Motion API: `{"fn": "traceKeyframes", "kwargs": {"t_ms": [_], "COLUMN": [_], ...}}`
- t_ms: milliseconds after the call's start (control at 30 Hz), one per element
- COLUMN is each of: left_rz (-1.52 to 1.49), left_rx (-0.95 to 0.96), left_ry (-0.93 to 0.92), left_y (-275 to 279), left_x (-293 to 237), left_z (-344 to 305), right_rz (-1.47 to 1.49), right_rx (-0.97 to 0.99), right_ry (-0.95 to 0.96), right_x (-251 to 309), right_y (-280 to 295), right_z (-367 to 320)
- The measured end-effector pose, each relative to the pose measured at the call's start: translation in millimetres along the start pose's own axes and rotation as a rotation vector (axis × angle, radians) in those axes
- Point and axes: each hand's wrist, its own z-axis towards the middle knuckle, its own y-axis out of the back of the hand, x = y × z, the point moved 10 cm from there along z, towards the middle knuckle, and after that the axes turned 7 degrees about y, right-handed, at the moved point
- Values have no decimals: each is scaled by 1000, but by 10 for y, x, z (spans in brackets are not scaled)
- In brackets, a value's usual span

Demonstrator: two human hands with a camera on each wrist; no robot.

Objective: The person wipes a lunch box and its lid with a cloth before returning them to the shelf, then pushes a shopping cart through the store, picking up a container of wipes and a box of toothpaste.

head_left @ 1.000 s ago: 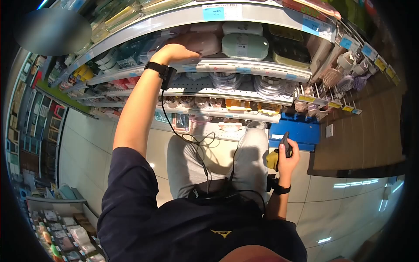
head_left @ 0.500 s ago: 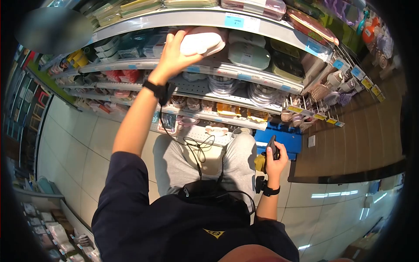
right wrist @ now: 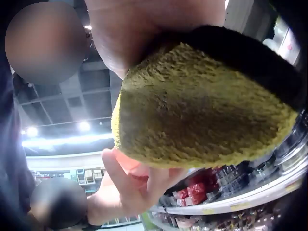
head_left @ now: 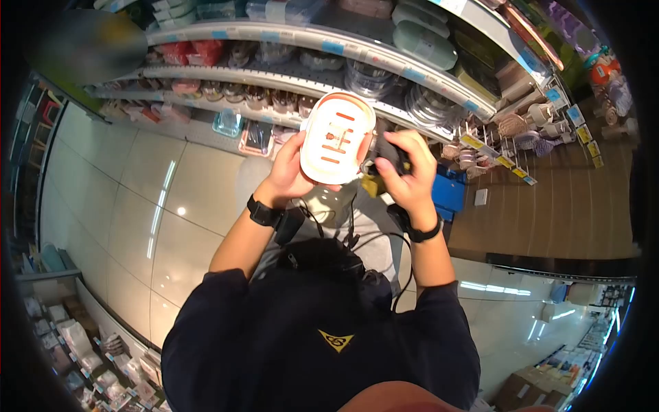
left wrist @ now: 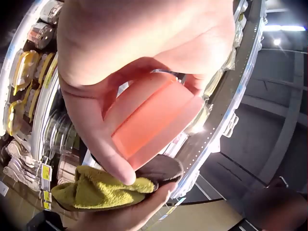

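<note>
In front of the body, my left hand (head_left: pixel 287 173) grips a pale pink soap dish (head_left: pixel 338 137) by its left side. The dish has rounded ends, and its slotted face shows bright in the head view. The left wrist view shows the fingers wrapped round its coral-pink side (left wrist: pixel 151 118). My right hand (head_left: pixel 414 172), close at the dish's right edge, holds a fuzzy yellow-green and black pad (right wrist: pixel 192 110), its fingers curled round the dark part. In the left wrist view the pad (left wrist: pixel 103 187) lies right beside the left hand's fingertip and the dish.
Store shelves (head_left: pixel 329 48) stand ahead with plastic boxes, round clear containers and price tags. Brushes hang on hooks (head_left: pixel 528 130) at the right, by a brown panel (head_left: pixel 549 220). A blue box (head_left: pixel 447 189) is low behind the right hand. Black cables (head_left: pixel 395 240) run across the lap.
The left hand has taken the soap dish off the shelf and brought it down before the body, its slotted face now showing. The right hand has come up beside it with the fuzzy pad.
</note>
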Motion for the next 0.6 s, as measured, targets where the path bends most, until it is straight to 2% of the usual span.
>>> {"fn": "traceKeyframes", "kwargs": {"t_ms": [100,167,267,300,367,433,533,600], "left_rz": [-14,-11,-2,50,189,199,249,143], "left_rx": [43,-53,-56,-131,-152,-189,-223,-315], "left_ry": [-42,-57,-39,-16,-35,-30,-94,-78], "left_y": [10,56,97,120,30,59,106,129], "left_x": [34,22,134,165,131,164,103,93], "left_z": [-31,-66,-98,-130,-168,-165,-171,-133], "right_rz": [-48,-137,-184,-208,-299,-327,-265,-192], "right_rx": [46,9,-7,9,62,147,240,357], "right_ry": [53,-6,-63,-75,-101,-167,-79,-52], "right_x": [24,-31,-108,-102,-109,-106,25,207], "right_y": [-306,-326,-355,-387,-452,-534,-700,-873], "right_z": [69,60,22,7,-30,-50,-115,-231]}}
